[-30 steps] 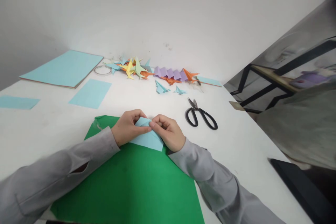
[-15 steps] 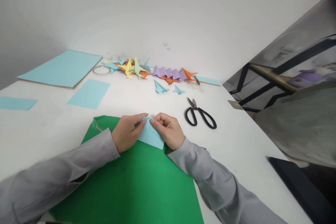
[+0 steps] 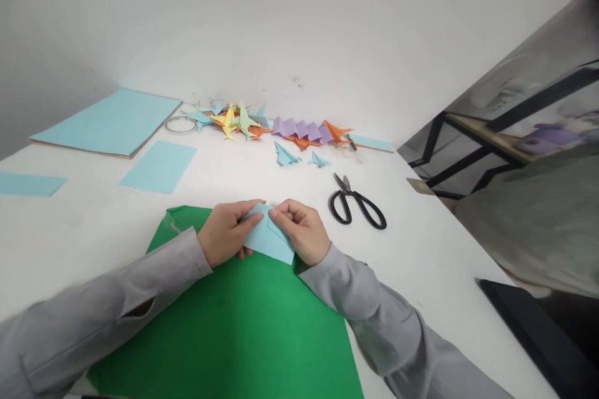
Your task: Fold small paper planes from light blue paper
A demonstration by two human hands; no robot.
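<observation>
A light-blue sheet of paper [image 3: 269, 242] is held between both hands above a green board [image 3: 253, 324]. My left hand [image 3: 227, 234] pinches its upper left part, thumb on top and some fingers underneath. My right hand [image 3: 304, 230] grips the right side, where a flap is folded over along a slanting edge. Part of the paper is hidden by the fingers. To the right of my right hand lie black-handled scissors [image 3: 358, 202], their blades slightly apart.
Folded paper shapes [image 3: 234, 121] and a purple pleated strip [image 3: 302, 129] line the wall. Two small blue folded pieces [image 3: 286, 154] lie before them. Blue sheets [image 3: 159, 167], a large blue stack [image 3: 110, 121] and a ring [image 3: 181, 125] are at left. A dark flat object [image 3: 524, 324] sits at right.
My left hand has shifted slightly left and its lower fingers now show beneath the paper. The sheet has tilted a little; my right hand has barely moved.
</observation>
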